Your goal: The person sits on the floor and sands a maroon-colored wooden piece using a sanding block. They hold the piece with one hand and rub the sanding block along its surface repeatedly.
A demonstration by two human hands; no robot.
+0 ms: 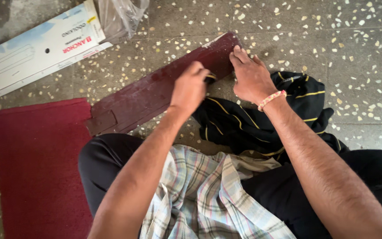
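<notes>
Nearest: checked shirt (208, 194) in pale blue, grey and pink, over dark trousers (107, 163); the person sits on the floor with both forearms stretched forward.
Floor: grey terrazzo floor (354, 48) with white and yellowish chips, faint tile joints crossing it.
Mat: dark red mat (36, 168) lying flat on the left, beside the knee.
Board: long maroon board (155, 88), lying slantwise on the floor from the mat's upper corner up toward the middle of the view; its surface looks dusty and scuffed, with a pale chipped edge at the far end.
Left hand: left hand (190, 88) clenched around a small dark piece with a yellowish edge, pressed on the board near its far end; what the piece is cannot be told.
Right hand: right hand (250, 77) laid flat, fingers spread, pressing on the far end of the board; a pink-and-white beaded bracelet (271, 100) circles the wrist.
Cloth: black cloth with thin yellow stripes (261, 119), crumpled on the floor under the right forearm, just beside the board.
Package: long flat white and pale-blue carton (36, 48) at top left, lying slantwise, with red and dark print near one end.
Bag: crumpled clear plastic bag (120, 17) at the carton's upper end.
</notes>
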